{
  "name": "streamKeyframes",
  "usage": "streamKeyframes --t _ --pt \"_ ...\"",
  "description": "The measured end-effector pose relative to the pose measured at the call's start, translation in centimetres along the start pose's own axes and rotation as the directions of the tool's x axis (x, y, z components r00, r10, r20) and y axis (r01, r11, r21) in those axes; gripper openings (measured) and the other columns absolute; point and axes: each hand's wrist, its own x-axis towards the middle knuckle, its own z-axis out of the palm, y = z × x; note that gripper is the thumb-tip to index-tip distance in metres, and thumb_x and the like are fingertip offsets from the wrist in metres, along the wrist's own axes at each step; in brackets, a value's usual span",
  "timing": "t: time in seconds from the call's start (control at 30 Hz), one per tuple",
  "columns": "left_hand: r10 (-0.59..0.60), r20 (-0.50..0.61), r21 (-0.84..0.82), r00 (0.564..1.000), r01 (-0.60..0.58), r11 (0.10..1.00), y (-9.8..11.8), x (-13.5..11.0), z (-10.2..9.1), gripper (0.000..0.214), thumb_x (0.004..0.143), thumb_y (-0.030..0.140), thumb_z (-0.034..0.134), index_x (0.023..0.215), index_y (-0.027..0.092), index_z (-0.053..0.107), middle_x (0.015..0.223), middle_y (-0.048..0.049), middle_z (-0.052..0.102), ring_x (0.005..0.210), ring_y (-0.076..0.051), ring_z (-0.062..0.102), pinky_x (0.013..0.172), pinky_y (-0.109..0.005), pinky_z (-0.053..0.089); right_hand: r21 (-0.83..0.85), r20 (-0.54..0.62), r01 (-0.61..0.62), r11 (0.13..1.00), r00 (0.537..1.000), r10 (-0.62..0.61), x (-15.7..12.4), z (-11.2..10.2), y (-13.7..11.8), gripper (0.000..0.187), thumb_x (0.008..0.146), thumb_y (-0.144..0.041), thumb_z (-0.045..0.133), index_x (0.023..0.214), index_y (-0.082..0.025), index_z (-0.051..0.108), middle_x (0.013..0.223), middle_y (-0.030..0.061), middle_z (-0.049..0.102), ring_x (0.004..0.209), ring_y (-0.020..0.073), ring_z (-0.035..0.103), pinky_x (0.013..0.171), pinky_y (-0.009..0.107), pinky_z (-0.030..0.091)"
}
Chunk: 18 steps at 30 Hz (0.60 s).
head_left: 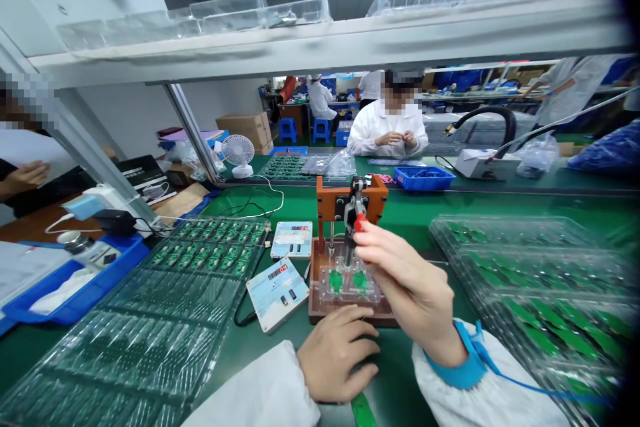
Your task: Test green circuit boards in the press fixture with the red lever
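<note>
Fixture [345,283] holding two green boards [347,280], right hand [410,287] gripping red lever [360,222]

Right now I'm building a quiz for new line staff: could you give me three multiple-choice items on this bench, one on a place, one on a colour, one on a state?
1. Where does the left hand rest?
A. on the front edge of the brown test fixture
B. on the small white fan
C. inside the blue bin

2. What colour is the knob of the fixture's lever?
A. yellow
B. red
C. white

3. What is the right hand doing?
A. lying flat on the mat
B. holding a plastic tray
C. gripping the lever knob with its fingers

Answers: 1 A, its fingertips lie at the fixture's base. 2 B, red shows just above the fingers. 3 C, the fingers close around the knob.
</note>
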Motion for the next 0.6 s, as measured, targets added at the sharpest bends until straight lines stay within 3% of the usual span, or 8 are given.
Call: streamKeyframes --t 0.13,0.3,0.43,0.53,0.6 --pt "-0.007 -0.003 0.002 1.000 0.007 1.000 -0.2 -0.2 0.3 0.021 0.094 0.034 0.059 0.106 0.020 0.069 0.111 -0.0066 0.073 0.128 -0.027 0.057 0.113 -0.044 0.044 0.061 -0.013 -0.020 0.998 1.000 0.021 -0.8 0.4 0.7 0.053 0.095 0.002 0.058 0.136 -0.031 0.065 0.135 -0.0011 0.067 0.134 0.0226 0.058 0.113 0.040 0.051" --pt "0.000 -0.058 -0.012 0.998 0.000 1.000 -0.2 0.2 0.5 0.015 0.097 0.032 0.060 0.102 0.022 0.070 0.107 -0.0027 0.075 0.125 -0.024 0.060 0.111 -0.040 0.047 0.201 -0.126 -0.054 0.978 0.989 0.080 -1.0 1.6 0.7 0.051 0.094 0.000 0.054 0.131 -0.031 0.069 0.130 -0.0029 0.070 0.131 0.0236 0.059 0.114 0.043 0.049" --pt "-0.056 -0.196 -0.162 0.979 0.024 0.987 1.5 1.0 -0.8 0.017 0.099 0.027 0.056 0.095 0.022 0.071 0.095 -0.0041 0.077 0.101 -0.020 0.071 0.093 -0.033 0.058 0.225 -0.156 -0.047 0.973 0.984 0.084 -1.2 2.0 0.8 0.053 0.093 0.000 0.053 0.131 -0.032 0.068 0.130 -0.0033 0.070 0.131 0.0244 0.059 0.112 0.043 0.050" --pt "-0.125 -0.370 -0.185 0.920 0.059 0.981 2.6 1.7 -3.9 0.017 0.098 0.021 0.054 0.093 0.021 0.070 0.079 -0.0038 0.074 0.075 -0.017 0.071 0.071 -0.029 0.060 0.218 -0.132 -0.047 0.975 0.988 0.078 -1.3 1.8 1.0 0.053 0.093 0.000 0.054 0.132 -0.032 0.068 0.131 -0.0022 0.069 0.131 0.0254 0.059 0.113 0.045 0.050" --pt "-0.216 -0.521 -0.155 0.826 0.157 0.975 2.0 2.4 -7.1 0.017 0.098 0.019 0.055 0.087 0.021 0.068 0.070 -0.0010 0.070 0.065 -0.015 0.067 0.063 -0.027 0.055 0.212 -0.126 -0.048 0.976 0.989 0.076 -1.3 1.7 1.1 0.052 0.093 0.000 0.054 0.132 -0.031 0.068 0.132 -0.0010 0.069 0.131 0.0265 0.059 0.112 0.046 0.050"
